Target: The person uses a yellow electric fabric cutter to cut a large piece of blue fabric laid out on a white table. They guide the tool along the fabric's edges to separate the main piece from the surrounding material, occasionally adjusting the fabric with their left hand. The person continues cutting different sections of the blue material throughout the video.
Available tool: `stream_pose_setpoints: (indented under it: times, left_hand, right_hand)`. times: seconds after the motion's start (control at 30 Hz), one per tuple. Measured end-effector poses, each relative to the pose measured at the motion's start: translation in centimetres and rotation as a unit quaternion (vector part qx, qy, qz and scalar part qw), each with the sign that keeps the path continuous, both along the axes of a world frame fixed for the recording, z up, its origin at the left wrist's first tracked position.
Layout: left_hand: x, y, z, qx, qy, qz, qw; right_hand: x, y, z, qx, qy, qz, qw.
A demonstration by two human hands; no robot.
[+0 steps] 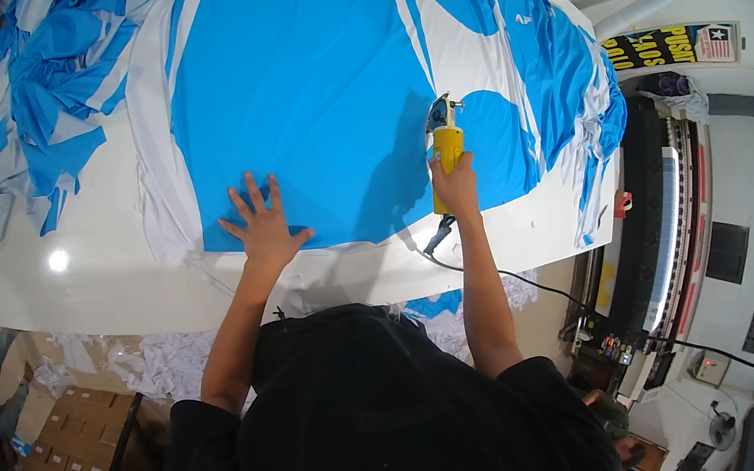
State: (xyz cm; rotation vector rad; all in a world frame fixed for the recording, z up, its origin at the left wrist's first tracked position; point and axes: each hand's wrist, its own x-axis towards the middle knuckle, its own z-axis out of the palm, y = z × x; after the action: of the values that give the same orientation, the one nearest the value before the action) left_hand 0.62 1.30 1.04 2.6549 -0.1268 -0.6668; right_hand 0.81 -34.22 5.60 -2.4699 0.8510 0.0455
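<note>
Blue and white fabric [300,84] lies spread over a white table. My left hand [263,225] rests flat near the fabric's front left corner, fingers spread. In my right hand [456,185] is a yellow electric rotary fabric cutter [449,145], gripped around its body. The cutter's metal head [442,113] points away from me and sits on the fabric, by the edge between a blue panel and a white strip. A black cord [520,276] trails from its rear over the table edge to the right. Whether the blade is turning, I cannot tell.
Crumpled blue and white cloth [57,82] heaps at the table's far left, with more bunched [588,103] at the right. White scraps [165,363] litter the floor below the table's front edge [121,317]. Cardboard boxes [73,457] stand lower left; a long machine [666,226] stands right.
</note>
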Motion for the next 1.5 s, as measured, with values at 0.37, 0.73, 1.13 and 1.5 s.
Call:
stream_pose_setpoints:
  times: [0.37, 0.73, 1.13, 1.5]
  left_hand:
    - [-0.3, 0.6, -0.2, -0.014, -0.003, -0.014, 1.0]
    - [-0.3, -0.1, -0.4, -0.007, -0.018, 0.003, 1.0]
    - [0.1, -0.7, -0.1, 0.033, 0.015, 0.026, 0.999]
    - [0.2, -1.7, 0.7, 0.037, 0.01, 0.031, 0.999]
  right_hand:
    - [4.7, 0.3, -2.1, -0.033, -0.009, -0.066, 0.997]
    - [6.3, -4.8, -2.5, -0.033, -0.027, -0.053, 0.998]
    - [2.5, -10.2, 1.3, 0.038, 0.02, 0.122, 0.992]
    - [7.9, -12.6, -0.9, 0.032, -0.023, 0.16, 0.986]
